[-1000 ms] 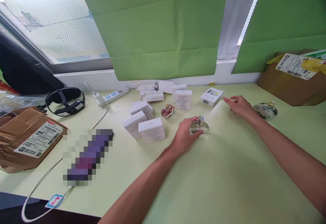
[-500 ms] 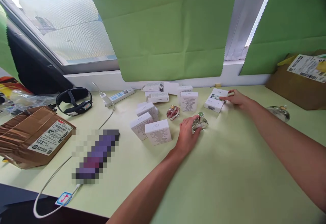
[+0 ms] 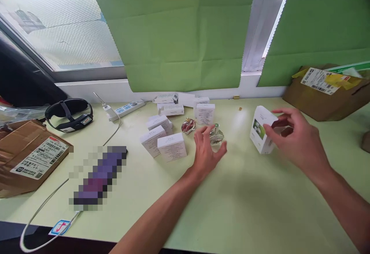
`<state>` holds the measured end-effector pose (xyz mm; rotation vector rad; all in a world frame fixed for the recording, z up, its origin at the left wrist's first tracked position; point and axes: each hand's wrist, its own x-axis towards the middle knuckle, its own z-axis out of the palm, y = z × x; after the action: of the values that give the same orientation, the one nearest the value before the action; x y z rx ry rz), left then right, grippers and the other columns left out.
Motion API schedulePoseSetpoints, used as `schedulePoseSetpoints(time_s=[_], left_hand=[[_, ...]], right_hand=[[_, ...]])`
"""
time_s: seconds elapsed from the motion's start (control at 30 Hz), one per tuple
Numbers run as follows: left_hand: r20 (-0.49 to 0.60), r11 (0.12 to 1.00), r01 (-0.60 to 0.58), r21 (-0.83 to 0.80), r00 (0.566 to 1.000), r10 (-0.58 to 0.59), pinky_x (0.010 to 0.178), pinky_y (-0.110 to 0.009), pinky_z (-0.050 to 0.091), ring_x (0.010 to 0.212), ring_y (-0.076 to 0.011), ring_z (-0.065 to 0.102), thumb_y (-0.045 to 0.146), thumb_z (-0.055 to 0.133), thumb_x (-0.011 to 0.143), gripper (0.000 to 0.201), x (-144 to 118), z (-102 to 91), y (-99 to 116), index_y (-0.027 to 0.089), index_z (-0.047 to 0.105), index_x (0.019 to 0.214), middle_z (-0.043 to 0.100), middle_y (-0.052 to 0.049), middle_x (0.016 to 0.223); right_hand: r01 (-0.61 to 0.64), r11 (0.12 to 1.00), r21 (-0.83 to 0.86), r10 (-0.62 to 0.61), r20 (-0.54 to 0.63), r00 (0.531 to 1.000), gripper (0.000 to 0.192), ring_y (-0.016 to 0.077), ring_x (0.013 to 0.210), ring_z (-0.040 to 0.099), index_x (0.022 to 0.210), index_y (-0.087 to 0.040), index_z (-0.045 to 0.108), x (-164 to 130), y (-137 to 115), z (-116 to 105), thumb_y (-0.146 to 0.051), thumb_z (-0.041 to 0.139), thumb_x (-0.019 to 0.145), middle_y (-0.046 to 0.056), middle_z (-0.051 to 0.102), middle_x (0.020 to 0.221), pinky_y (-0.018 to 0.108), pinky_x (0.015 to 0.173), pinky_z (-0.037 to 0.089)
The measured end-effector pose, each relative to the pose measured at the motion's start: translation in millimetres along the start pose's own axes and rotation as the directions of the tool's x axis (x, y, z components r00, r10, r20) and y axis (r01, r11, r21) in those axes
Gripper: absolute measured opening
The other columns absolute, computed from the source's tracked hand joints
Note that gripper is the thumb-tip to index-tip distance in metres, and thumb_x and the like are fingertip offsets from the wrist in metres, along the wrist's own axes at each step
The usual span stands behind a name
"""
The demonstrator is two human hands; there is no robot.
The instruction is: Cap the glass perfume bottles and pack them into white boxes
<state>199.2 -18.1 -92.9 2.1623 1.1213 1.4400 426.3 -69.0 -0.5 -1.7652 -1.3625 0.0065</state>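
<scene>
My right hand grips a small white box with a green picture on its front, holding it upright at the right. Beside a clear glass perfume bottle with a greenish cap, my left hand has its fingers apart and holds nothing. A reddish perfume bottle stands just behind that hand. Several white boxes stand to the left of my left hand, and another white box stands behind the clear bottle.
A large brown carton sits at the back right, another carton at the left. A phone with a white cable lies left of the boxes. Behind it are a power strip and a black headset.
My right hand has lifted the white box off the table, brought it nearer and turned it upright. My left hand has let go of the clear perfume bottle and spread its fingers.
</scene>
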Motion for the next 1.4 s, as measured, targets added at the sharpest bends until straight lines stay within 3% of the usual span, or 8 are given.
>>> schedulePoseSetpoints(time_s=[0.17, 0.4, 0.6, 0.73, 0.87, 1.03, 1.2, 1.4], left_hand=[[0.285, 0.932, 0.018, -0.363, 0.954, 0.093, 0.104, -0.053, 0.047, 0.133, -0.0346, 0.041, 0.05, 0.085, 0.066, 0.11, -14, 3.2, 30, 0.029, 0.021, 0.152, 0.032, -0.015, 0.145], [0.496, 0.805, 0.275, -0.525, 0.868, 0.028, 0.116, -0.055, 0.035, 0.142, -0.034, 0.039, 0.03, 0.076, 0.077, 0.1, -6, -15.4, 40, 0.029, 0.014, 0.156, 0.036, -0.014, 0.154], [0.482, 0.771, 0.287, -0.568, 0.876, 0.029, 0.119, -0.055, 0.031, 0.143, -0.0333, 0.04, 0.029, 0.08, 0.072, 0.109, -3, -16.5, 36, 0.03, 0.012, 0.158, 0.037, -0.013, 0.155], [0.483, 0.725, 0.273, -0.633, 0.871, 0.094, 0.106, -0.046, 0.047, 0.137, -0.0318, 0.046, 0.019, 0.071, 0.071, 0.104, -3, -14.3, 30, 0.032, 0.012, 0.156, 0.038, -0.012, 0.151], [0.507, 0.745, 0.303, -0.595, 0.86, 0.054, 0.096, -0.043, 0.052, 0.128, -0.0292, 0.053, 0.011, 0.063, 0.07, 0.101, -4, -15.1, 29, 0.033, 0.013, 0.155, 0.05, -0.01, 0.139], [0.444, 0.766, 0.356, -0.536, 0.89, -0.104, 0.093, -0.039, 0.054, 0.114, -0.026, 0.061, 0.026, 0.072, 0.08, 0.09, -8, -11.7, 33, 0.029, 0.02, 0.153, 0.053, -0.011, 0.13], [0.555, 0.631, 0.525, -0.571, 0.813, -0.175, 0.084, -0.037, 0.059, 0.104, -0.0234, 0.068, 0.035, 0.074, 0.084, 0.097, -12, -7.2, 35, 0.033, 0.008, 0.155, 0.058, -0.011, 0.127], [0.705, 0.531, 0.65, -0.543, 0.697, -0.132, 0.082, -0.037, 0.059, 0.107, -0.0251, 0.068, 0.039, 0.078, 0.081, 0.085, -16, 0.0, 26, 0.029, 0.025, 0.148, 0.062, -0.011, 0.122]], right_hand=[[0.017, 0.987, 0.159, -0.059, 0.263, 0.963, 0.045, 0.0219, 0.07, 0.071, 0.126, -0.033, 0.053, -56, -42, -5, -0.047, 0.065, 0.085, 0.003, 0.072, 0.098, 0.033, 0.058, 0.057], [-0.009, 0.977, 0.214, -0.119, 0.577, 0.808, 0.061, 0.0292, 0.092, 0.075, 0.152, -0.049, 0.026, -63, -38, -23, -0.052, 0.05, 0.096, 0.007, 0.071, 0.128, 0.044, 0.072, 0.063], [0.272, 0.937, 0.22, -0.346, 0.469, 0.813, 0.047, 0.03, 0.109, 0.068, 0.142, -0.059, 0.038, -51, -31, -25, -0.044, 0.048, 0.099, -0.001, 0.069, 0.124, 0.05, 0.088, 0.058], [0.147, 0.977, 0.157, -0.196, 0.366, 0.91, 0.052, 0.0275, 0.101, 0.066, 0.138, -0.049, 0.045, -32, -25, -18, -0.054, 0.063, 0.089, 0.001, 0.066, 0.122, 0.043, 0.08, 0.059], [0.079, 0.981, 0.175, -0.167, 0.577, 0.799, 0.046, 0.0214, 0.085, 0.066, 0.131, -0.045, 0.052, -26, -18, -5, -0.06, 0.061, 0.089, 0.001, 0.065, 0.12, 0.037, 0.071, 0.058], [-0.057, 0.969, 0.24, -0.1, 0.592, 0.8, 0.047, 0.0215, 0.081, 0.07, 0.134, -0.042, 0.052, -24, -8, 1, -0.06, 0.056, 0.092, 0.004, 0.068, 0.115, 0.038, 0.072, 0.06], [-0.186, 0.943, 0.275, -0.082, 0.734, 0.674, 0.051, 0.0241, 0.081, 0.071, 0.136, -0.036, 0.052, 14, 12, 2, -0.058, 0.059, 0.09, 0.006, 0.074, 0.106, 0.04, 0.07, 0.06], [-0.005, 0.976, 0.219, -0.11, 0.507, 0.855, 0.038, 0.0217, 0.09, 0.068, 0.119, -0.022, 0.061, 108, -6, 39, -0.049, 0.058, 0.092, 0.012, 0.071, 0.115, 0.038, 0.08, 0.056]])
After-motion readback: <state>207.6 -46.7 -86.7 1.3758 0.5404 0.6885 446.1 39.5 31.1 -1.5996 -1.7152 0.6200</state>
